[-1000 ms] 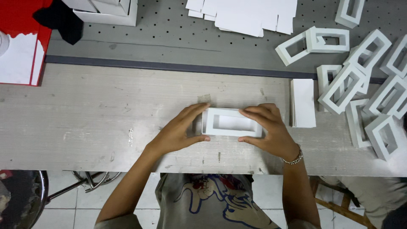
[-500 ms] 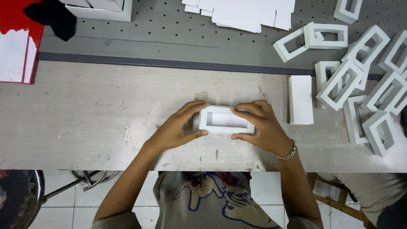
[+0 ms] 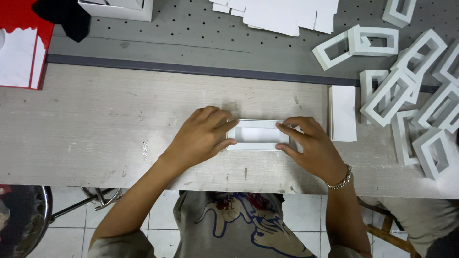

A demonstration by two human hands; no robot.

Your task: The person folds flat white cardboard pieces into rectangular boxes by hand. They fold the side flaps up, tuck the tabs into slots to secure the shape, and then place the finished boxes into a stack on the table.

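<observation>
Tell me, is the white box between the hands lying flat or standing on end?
Lying flat: the white box rests broad-side on the table, its open window facing up.

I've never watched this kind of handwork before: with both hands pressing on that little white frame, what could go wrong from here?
Three things, perhaps. The left hand and right hand squeeze the white frame from both ends; uneven pressure might crease or skew it. The flat white stack lies just beside the right hand, so it could get nudged. The pile of finished frames sits loose and tilted, and might slide.
</observation>
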